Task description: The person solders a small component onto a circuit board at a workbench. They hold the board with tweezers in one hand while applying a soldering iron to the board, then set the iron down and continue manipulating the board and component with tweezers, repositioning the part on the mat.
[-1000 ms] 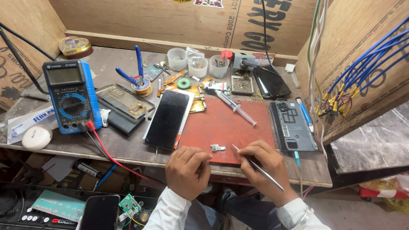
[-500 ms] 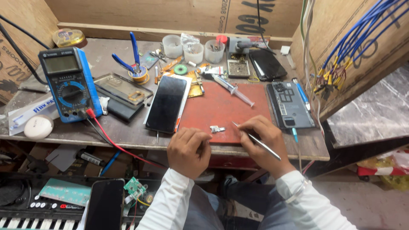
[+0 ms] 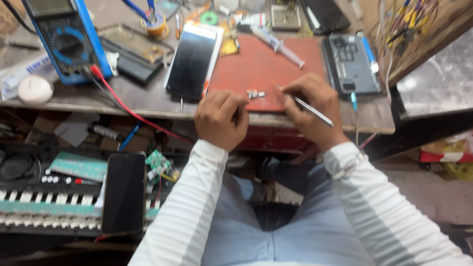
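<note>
Tweezers (image 3: 305, 104) pinched in right hand (image 3: 310, 106), tips aimed upper-left toward small metal part (image 3: 255, 93) mid-frame; left hand (image 3: 219, 118) curled, empty, equally near

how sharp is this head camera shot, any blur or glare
Head view: soft with motion blur throughout; the small metal part on the red mat lacks detail, the tweezers in the right hand smear. Phone screen shows mild glare; lighting even.
</note>
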The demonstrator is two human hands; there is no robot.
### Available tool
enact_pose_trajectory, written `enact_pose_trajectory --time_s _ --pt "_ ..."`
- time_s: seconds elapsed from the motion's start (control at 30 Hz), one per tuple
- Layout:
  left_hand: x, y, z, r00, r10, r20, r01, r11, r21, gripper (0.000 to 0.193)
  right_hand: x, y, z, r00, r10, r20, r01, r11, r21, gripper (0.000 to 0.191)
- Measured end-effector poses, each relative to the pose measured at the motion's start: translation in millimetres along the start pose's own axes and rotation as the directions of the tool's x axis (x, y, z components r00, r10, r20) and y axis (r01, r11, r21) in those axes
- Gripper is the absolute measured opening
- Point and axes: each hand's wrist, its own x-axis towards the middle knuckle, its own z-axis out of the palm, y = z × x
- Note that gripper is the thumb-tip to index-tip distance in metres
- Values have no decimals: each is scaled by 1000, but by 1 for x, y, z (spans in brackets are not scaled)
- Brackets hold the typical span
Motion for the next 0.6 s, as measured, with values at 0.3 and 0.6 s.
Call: enact_pose_trajectory --time_s 0.3,0.6 --pt "1 -4 3 999 35 -2 -35 999 11 16 3 3 3 999 -31 -11 31 1000 -3 8" --pt "4 -1 3 1000 28 -11 -28 999 27 16 4 0 2 1000 -10 -24 11 1000 12 9"
